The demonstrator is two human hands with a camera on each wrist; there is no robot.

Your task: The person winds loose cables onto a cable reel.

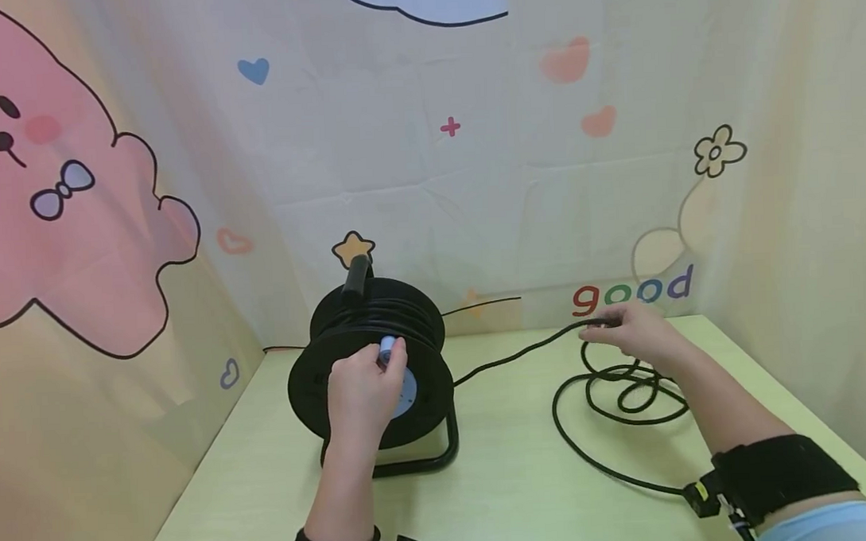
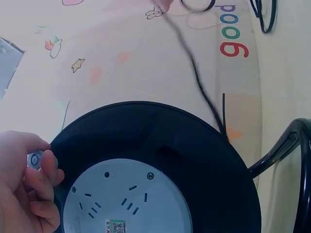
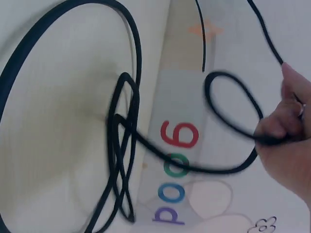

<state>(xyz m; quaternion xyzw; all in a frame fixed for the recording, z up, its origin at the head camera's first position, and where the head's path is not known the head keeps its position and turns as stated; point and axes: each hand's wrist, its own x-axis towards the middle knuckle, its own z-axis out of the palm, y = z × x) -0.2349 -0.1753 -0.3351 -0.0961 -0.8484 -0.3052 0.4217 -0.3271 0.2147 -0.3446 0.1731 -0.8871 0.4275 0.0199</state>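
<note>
Pink cartoon figure (image 1: 68,275) on curtain (image 1: 372,161), well L of cable reel (image 1: 434,382). Reel's upright on worktop (image 1: 511,459); L hand (image 1: 361,388) at its front face, fingers pinching lt-blue knob (image 1: 386,349). Blk cable (image 1: 511,358) runs from reel's R side to R hand (image 1: 643,339), well R of reel, fingers curled round it. Loose loops (image 1: 639,422) R of reel too, nr R hand.

Cable reel (image 1: 427,374): black. Crank knob (image 1: 386,348): light blue. Socket panel (image 2: 129,187): pale blue, dark slots. Cable (image 3: 139,58): black. Tabletop (image 1: 511,459): pale yellow-green. Backdrop curtain (image 1: 400,144): off-white, printed with hearts; in the head view, pink bear (image 1: 67,259) at half past nine, "good" lettering (image 1: 640,291) at three o'clock in red, green, blue, purple. Sleeve (image 1: 828,523) at four, cropped: apparently light blue.
</note>
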